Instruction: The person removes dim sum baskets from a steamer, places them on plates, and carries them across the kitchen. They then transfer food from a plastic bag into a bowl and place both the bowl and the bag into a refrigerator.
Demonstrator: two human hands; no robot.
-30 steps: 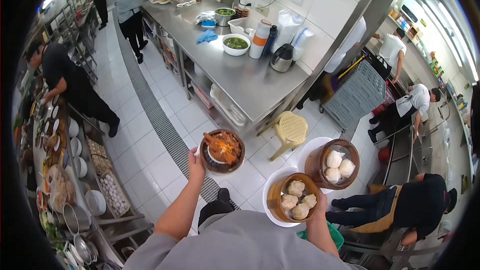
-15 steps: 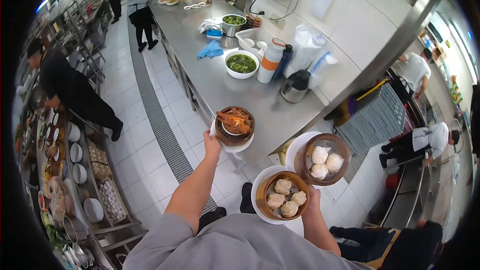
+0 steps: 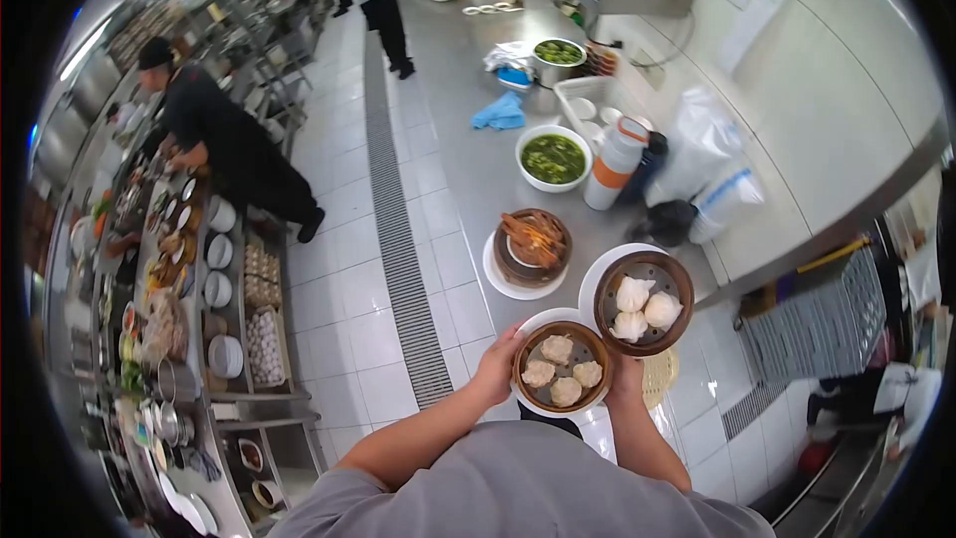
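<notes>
Near my body I hold a bamboo steamer of siu mai (image 3: 566, 394), several dumplings on a round liner, set on a white plate (image 3: 538, 318). My left hand (image 3: 498, 367) grips this plate's left rim. From below, my right hand (image 3: 625, 381) holds the plates at their right side; most of its fingers are hidden. Beside the siu mai, a second plate (image 3: 590, 284) carries a bamboo steamer (image 3: 685, 327) with three white dumplings (image 3: 632, 292). A third steamer, with reddish-brown chicken feet (image 3: 536, 239), stands on a plate (image 3: 495, 276) on the steel counter, apart from both hands.
Along the counter (image 3: 453, 90) are a bowl of green soup (image 3: 554, 159), a white-and-orange bottle (image 3: 617, 161), a blue cloth (image 3: 498, 112) and plastic bags (image 3: 722, 159). A person in black (image 3: 234, 130) works at the left station. Another person (image 3: 383, 0) stands farther up the aisle.
My left hand has let go of the chicken feet plate, now on the counter, and moved right to the siu mai plate. The view has shifted left.
</notes>
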